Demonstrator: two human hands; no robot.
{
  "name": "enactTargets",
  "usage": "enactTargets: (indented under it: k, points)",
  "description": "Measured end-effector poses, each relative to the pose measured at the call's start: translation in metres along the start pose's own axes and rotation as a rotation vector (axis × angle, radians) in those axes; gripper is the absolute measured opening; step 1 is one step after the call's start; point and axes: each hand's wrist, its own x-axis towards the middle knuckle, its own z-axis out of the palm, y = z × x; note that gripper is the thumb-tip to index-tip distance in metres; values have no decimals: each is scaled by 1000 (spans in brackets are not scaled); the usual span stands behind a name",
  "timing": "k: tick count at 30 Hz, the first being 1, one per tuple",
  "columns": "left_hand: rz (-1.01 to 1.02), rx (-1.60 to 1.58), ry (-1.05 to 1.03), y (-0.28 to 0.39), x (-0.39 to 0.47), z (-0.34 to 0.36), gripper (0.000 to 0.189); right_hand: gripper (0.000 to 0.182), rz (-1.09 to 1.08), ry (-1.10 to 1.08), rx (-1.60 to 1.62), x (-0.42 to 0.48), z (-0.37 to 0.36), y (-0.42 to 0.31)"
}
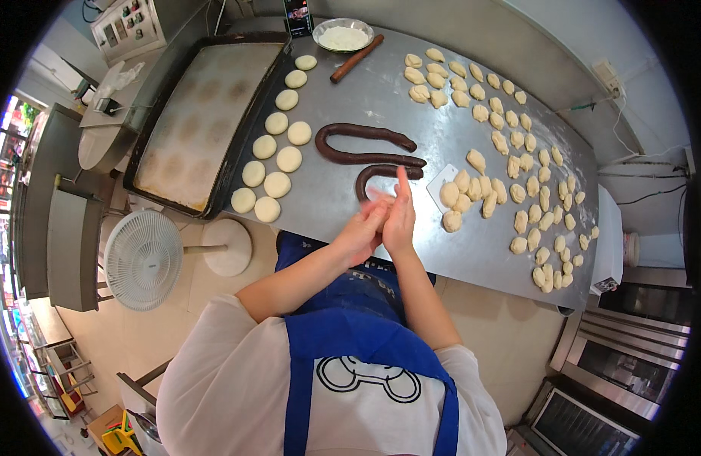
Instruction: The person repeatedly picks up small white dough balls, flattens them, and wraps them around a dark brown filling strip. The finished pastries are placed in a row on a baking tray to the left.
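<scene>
My left hand [362, 228] and my right hand [400, 219] are pressed together, palm against palm, above the table's near edge. The left fingers are blurred, and whatever may lie between the palms is hidden. Just beyond them a dark brown rope of filling paste [365, 176] curves on the steel, partly covered by my hands. A longer bent rope of the same paste [350, 157] lies behind it. To the right, a heap of pale dough pieces [475, 187] rests beside and partly over a white dough scraper [440, 185]. Flattened round dough pieces [289, 159] stand in uneven rows to the left.
A black-rimmed baking tray [199, 122] lies left on the steel table [327, 211]. A wooden rolling pin [357, 58], a bowl of white flour [343, 38] and a phone [298, 17] sit at the back. Many small dough pieces [516, 139] cover the right side. A fan [144, 260] stands below left.
</scene>
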Motion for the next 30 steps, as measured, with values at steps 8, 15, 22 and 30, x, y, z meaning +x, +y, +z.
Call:
enactTargets:
  k: [8, 15, 22, 30]
  points:
    - [-4, -155, -39, 11, 6, -6, 45, 30, -373, -187, -596, -5, -23, 23]
    - [109, 100, 123, 11, 6, -5, 40, 34, -349, -92, -662, -5, 5, 0]
    - [-33, 46, 91, 14, -1, -4, 42, 38, -383, -161, -704, -7, -3, 13]
    - [95, -204, 26, 17, 5, -20, 61, 48, -369, -294, -718, 6, 3, 13]
